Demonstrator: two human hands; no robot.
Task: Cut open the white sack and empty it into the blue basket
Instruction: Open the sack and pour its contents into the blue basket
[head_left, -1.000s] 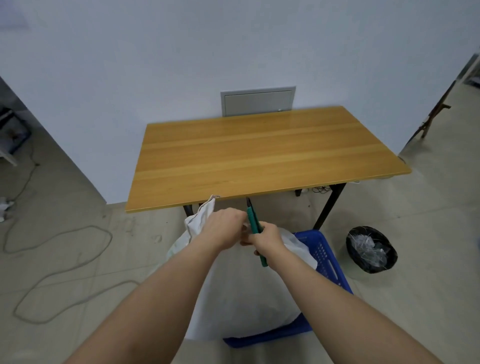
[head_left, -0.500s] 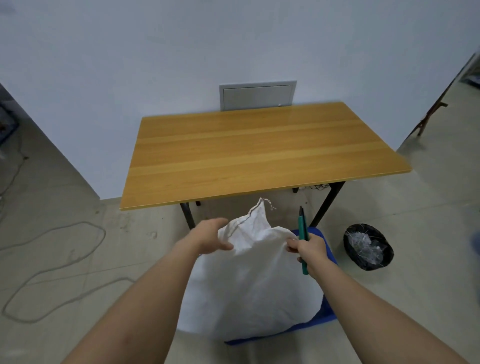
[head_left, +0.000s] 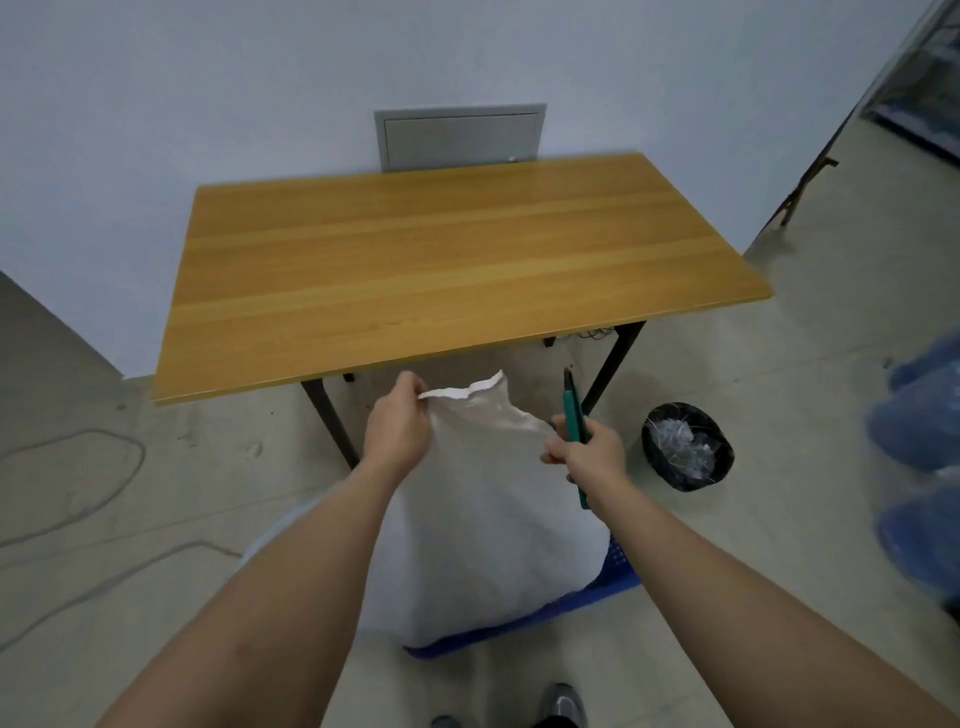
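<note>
White woven fabric is pinched between the fingers of the left hand, which grips the left side of the white sack's top edge. The right hand is closed on two things at once: it holds the right side of the sack's top edge and a pair of green-handled scissors, whose dark blades point up and away from the person. Between the two hands the top edge of the sack is ragged and sags a little. Both bare forearms reach in from the bottom of the view.

The sack stands upright and full, its base inside the blue basket, which sits on the pale floor and shows only at the sack's lower right and along its bottom. Just behind the sack is a wooden worktop on black legs, set against a white wall with a grey panel. A black bin with clear scraps inside stands on the floor to the right. A grey cable loops across the floor to the left.
</note>
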